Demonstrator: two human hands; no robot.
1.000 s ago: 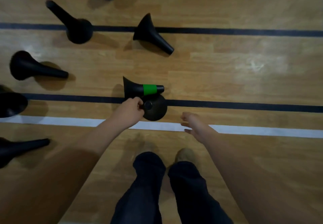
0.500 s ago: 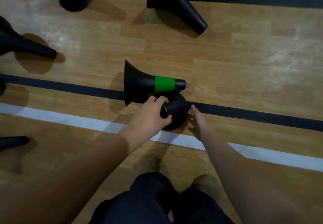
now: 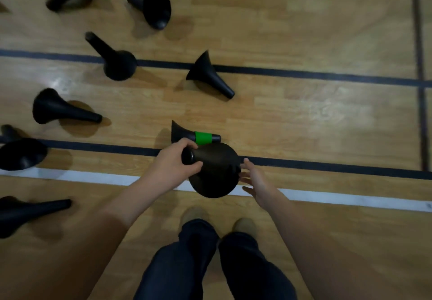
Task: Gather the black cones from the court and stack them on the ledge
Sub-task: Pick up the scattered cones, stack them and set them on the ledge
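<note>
1. Head view, looking down: my left hand (image 3: 173, 166) is wrapped round the narrow neck of a matte black trumpet-shaped cone (image 3: 215, 171), with fingers and thumb curled tight on it.
2. The held cone is tilted, with its narrow tip towards my left and its wide round base towards my right. It covers part of the near black floor line (image 3: 327, 165) and part of the white floor line (image 3: 350, 200).
3. My right hand (image 3: 257, 180) is open, fingers straight and spread, just beside the cone's flared rim. I can't tell if the fingertips touch it.
4. A black cone with a green band (image 3: 187, 134) lies on its side just beyond the held cone, base left and tip right, on the light wooden court floor (image 3: 327, 112).
5. Loose black cones (image 3: 58, 110) are scattered over the floor to the left and ahead.
6. The centre cone (image 3: 208, 75) lies against the far black floor line (image 3: 327, 74). The cone beside it (image 3: 117, 61), to its left, sits across the same line.
7. Two top cones (image 3: 154, 7) are blurred.
8. At the left edge, one edge cone (image 3: 21, 152) sits by the near black line. A low cone (image 3: 28, 210) below the white line points its tip right.
9. My dark trouser legs (image 3: 182, 264) and tan shoes (image 3: 195, 214) show at the bottom, between my forearms.
</note>
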